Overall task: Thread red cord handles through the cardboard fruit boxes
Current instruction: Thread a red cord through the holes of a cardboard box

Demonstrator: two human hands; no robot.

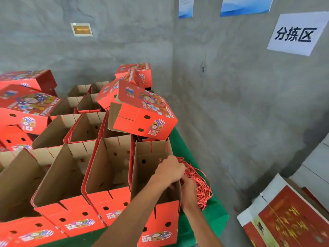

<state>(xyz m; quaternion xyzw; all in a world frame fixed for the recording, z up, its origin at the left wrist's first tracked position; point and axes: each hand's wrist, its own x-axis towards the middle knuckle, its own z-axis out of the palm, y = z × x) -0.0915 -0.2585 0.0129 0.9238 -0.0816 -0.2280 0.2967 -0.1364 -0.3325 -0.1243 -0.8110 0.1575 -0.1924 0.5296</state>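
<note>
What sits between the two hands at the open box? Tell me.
The box's right cardboard wall: head view shows the left hand inside it and the right hand outside, by the red cords.

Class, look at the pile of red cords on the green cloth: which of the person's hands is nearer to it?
Right. The right hand sits against the red cords, outside the open box. The left hand is at the box's wall, farther from the pile.
</note>
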